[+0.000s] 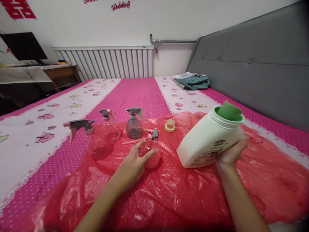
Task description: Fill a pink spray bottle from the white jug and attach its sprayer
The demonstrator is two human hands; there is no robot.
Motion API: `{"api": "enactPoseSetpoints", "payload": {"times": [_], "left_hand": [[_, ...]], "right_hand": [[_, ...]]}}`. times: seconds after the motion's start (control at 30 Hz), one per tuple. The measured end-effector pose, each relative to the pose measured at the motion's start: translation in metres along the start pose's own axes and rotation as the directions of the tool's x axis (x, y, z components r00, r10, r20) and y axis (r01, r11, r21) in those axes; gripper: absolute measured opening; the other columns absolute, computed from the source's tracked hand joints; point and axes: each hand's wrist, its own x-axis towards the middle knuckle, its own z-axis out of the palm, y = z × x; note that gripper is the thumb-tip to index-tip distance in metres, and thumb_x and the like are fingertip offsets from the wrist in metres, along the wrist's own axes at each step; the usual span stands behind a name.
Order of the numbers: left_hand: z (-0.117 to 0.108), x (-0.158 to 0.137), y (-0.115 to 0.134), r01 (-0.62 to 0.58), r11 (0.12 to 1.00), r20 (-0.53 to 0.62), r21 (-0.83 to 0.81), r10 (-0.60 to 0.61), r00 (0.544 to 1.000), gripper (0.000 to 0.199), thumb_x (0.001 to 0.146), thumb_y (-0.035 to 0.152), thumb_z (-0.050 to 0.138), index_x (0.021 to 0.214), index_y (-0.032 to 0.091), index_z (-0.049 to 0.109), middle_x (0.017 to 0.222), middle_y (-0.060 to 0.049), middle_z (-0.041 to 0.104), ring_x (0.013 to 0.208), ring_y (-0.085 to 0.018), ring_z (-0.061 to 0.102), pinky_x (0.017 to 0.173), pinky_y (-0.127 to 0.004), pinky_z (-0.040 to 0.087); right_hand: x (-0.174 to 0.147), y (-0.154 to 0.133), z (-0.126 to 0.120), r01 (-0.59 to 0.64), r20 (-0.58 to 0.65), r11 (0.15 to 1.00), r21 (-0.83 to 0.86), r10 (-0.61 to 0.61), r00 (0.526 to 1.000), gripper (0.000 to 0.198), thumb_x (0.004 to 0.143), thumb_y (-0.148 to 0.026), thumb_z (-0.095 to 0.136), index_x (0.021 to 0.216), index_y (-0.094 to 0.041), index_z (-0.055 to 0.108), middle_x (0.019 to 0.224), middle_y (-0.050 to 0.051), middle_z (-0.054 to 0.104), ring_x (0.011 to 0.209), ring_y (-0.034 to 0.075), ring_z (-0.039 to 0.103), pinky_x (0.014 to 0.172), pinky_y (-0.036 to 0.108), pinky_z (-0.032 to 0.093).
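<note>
My left hand [137, 159] is closed around a clear spray bottle without its top [152, 158], thumb and fingers at its neck, on the red plastic sheet [169, 193]. Just behind that bottle lies a loose grey and pink spray head [153, 134] with its tube. In my right hand [231, 153] is a large white jug [207, 141], tilted, with a green spout [229, 111] in its open mouth. Its mouth points up and to the right, apart from the bottle. A cream cap [170, 125] rests on the sheet between them.
Three spray bottles with heads on stand at the left: a pink one [98, 146], another pink one [110, 129] and a grey one [134, 127]. Folded clothes [193, 81] lie farther back by the grey headboard [253, 54]. A radiator [106, 62] lines the wall.
</note>
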Motion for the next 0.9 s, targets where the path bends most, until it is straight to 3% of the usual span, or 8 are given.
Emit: {"api": "enactPoseSetpoints", "payload": {"times": [0.9], "left_hand": [[0.0002,0.0010,0.0010,-0.017,0.999,-0.005,0.041,0.017,1.000,0.091,0.086,-0.010,0.051,0.163,0.036,0.050,0.171,-0.017,0.035,0.154,-0.040,0.051,0.117,-0.059,0.059]], "right_hand": [[0.0024,0.0030,-0.0021,0.004,-0.001,1.000,0.003,-0.004,1.000,0.061,0.100,-0.081,0.043,0.107,-0.022,0.059,0.096,0.000,0.062,0.091,0.018,0.059,0.083,0.033,0.056]]}}
